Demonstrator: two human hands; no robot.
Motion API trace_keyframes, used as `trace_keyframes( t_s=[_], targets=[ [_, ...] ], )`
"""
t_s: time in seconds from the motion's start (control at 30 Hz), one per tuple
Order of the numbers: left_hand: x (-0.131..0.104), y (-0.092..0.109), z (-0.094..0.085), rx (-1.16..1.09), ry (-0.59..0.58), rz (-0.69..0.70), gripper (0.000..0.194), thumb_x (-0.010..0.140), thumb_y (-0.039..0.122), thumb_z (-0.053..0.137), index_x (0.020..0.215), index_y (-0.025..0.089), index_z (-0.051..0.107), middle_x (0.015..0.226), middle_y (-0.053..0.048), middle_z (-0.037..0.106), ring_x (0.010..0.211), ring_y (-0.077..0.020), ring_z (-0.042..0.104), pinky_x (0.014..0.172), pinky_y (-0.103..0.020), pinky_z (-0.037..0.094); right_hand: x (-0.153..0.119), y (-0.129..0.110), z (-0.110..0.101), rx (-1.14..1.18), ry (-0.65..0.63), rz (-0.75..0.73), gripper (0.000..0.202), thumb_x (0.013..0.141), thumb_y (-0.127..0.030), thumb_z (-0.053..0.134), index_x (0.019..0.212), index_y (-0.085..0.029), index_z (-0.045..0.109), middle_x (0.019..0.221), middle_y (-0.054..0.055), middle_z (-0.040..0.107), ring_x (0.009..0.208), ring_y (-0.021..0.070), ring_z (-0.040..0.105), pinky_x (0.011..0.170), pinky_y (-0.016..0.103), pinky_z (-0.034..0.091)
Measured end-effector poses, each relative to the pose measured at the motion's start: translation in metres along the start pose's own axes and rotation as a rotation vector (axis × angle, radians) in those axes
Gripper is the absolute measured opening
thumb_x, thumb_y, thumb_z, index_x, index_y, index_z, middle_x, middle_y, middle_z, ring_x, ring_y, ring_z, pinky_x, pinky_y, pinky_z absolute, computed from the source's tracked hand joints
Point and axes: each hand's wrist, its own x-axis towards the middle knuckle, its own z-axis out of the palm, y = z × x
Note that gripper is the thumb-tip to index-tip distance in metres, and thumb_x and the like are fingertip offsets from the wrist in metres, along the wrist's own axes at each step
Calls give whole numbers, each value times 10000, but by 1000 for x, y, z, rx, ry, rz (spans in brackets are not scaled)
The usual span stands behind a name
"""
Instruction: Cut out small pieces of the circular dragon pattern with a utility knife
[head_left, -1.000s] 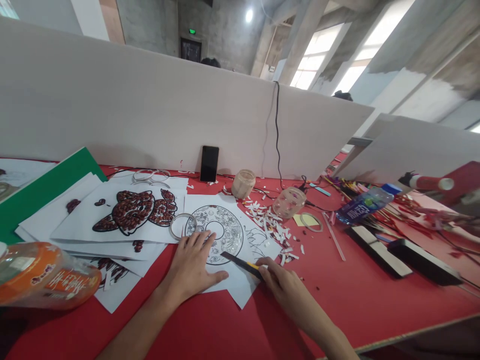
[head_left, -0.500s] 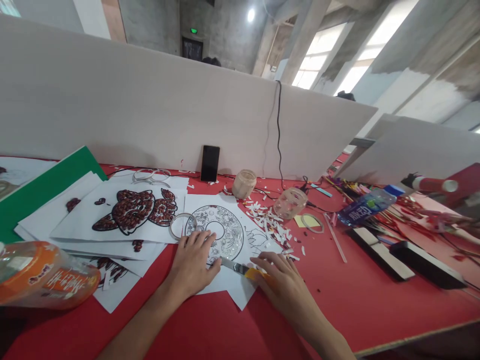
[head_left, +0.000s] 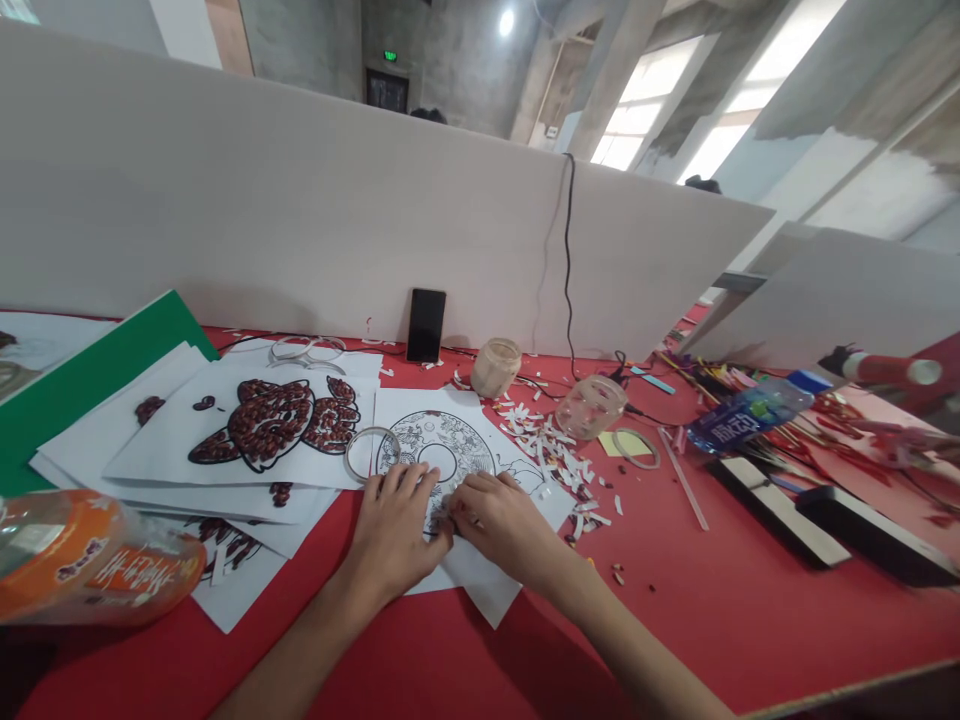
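Note:
A sheet of paper with a ring-shaped black line drawing (head_left: 469,440) lies on the red table. My left hand (head_left: 397,520) rests flat on the lower left of this drawing, fingers stretched out, thumb toward my right hand. Just beyond its fingertips is a roll of clear tape (head_left: 349,458). My right hand (head_left: 499,515) is closed over the lower part of the ring, its fingertips bunched near my left thumb. Whatever those fingertips hold is hidden. No craft knife shows in the current view.
Several papers, one with a dark-bead animal picture (head_left: 270,425), lie left beside an orange-labelled jar (head_left: 97,565). Paper scraps (head_left: 551,450) surround two small jars (head_left: 496,367). A phone (head_left: 426,325) leans on the white partition (head_left: 300,210). A bottle (head_left: 750,415) lies right.
My right hand has moved left onto the drawing, and its fingers have bunched together. The yellow craft knife it held is out of sight. My left hand stays on the paper.

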Motion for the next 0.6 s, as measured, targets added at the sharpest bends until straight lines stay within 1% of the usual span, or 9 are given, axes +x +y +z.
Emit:
trace_keyframes(
  t_s=[0.2,0.43,0.6],
  targets=[
    [1,1,0,15,-13,-7,531,878,352,551,1395,230,558,1439,-56,595,1315,-301,481,1098,-500,331,2,-1,-1,-74,-27,-8,69,945,-157,625,903,-188,670,947,37,707,897,195,640,797,317,389],
    [0,1,0,-11,14,7,520,892,354,528,1396,229,565,1429,-52,606,1313,-294,484,1092,-496,334,5,-1,6,-89,-8,-14,81,929,-133,588,911,-172,657,961,55,698,879,191,638,753,299,407],
    [-1,0,-1,5,-4,-1,523,895,368,534,1397,226,564,1432,-65,602,1306,-302,486,1098,-502,332,6,3,10,-89,12,-16,78,924,-136,578,916,-178,644,940,46,697,865,188,644,759,294,406]
  ],
)
